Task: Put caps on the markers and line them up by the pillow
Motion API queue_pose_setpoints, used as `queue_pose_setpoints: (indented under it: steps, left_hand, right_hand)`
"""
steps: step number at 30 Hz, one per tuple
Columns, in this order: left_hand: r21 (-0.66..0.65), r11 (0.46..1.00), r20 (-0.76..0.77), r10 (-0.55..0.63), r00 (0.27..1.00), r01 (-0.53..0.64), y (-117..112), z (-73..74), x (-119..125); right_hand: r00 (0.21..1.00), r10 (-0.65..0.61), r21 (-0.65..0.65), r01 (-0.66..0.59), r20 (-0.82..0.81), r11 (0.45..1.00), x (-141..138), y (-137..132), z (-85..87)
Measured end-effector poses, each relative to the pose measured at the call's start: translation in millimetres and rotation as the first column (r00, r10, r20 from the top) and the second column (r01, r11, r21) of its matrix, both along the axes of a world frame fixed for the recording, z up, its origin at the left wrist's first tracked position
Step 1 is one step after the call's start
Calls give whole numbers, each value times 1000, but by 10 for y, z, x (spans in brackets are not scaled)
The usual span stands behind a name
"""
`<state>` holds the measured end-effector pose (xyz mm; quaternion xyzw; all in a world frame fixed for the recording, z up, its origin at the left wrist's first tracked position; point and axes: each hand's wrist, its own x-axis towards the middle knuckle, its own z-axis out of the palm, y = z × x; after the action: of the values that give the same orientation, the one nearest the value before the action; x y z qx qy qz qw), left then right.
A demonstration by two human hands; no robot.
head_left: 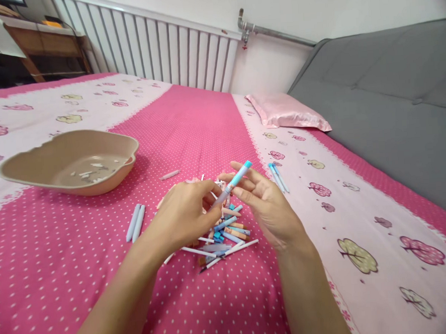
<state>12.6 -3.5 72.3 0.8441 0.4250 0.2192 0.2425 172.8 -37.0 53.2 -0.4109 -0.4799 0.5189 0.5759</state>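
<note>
A blue and lilac pen (233,182) slants up to the right between my two hands. My left hand (190,209) pinches its lower end between thumb and fingers. My right hand (268,204) is closed lightly around the upper part, thumb in front and fingers behind. Beneath them lies a loose pile of pen parts: blue and lilac barrels (226,223), orange-brown pieces (237,232) and thin white refills (233,250), one with a dark tip. My left hand hides part of the pile.
Two pale lilac barrels (135,222) lie left of the pile, and a pink piece (169,175) lies beyond it. Two blue-topped pens (278,177) rest at right. A beige basin (69,164) holds several small white pieces. Farther off are a pink pillow (289,112) and grey headboard (388,91).
</note>
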Motion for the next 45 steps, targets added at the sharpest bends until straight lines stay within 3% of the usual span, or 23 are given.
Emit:
queue_pose_setpoints:
  steps: [12, 19, 29, 40, 45]
  left_hand:
    - [-9, 1000, -1, 10, 1000, -10, -15, 5, 11]
    - [-6, 1000, 20, 13, 1000, -13, -29, 13, 20]
    - [-8, 1000, 29, 1, 1000, -1, 9, 11, -9]
    - [-5, 1000, 20, 1, 1000, -1, -14, 15, 2]
    - [9, 1000, 14, 0, 1000, 0, -31, 16, 5]
  right_hand:
    - [996, -91, -62, 91, 2, 994, -21, 33, -24]
    - [965, -208, -23, 214, 157, 976, -45, 40, -25]
    - [999, 11, -6, -10, 31, 1000, 11, -10, 11]
    - [997, -75, -38, 76, 25, 996, -22, 26, -33]
    - [979, -168, -35, 174, 118, 984, -38, 27, -11]
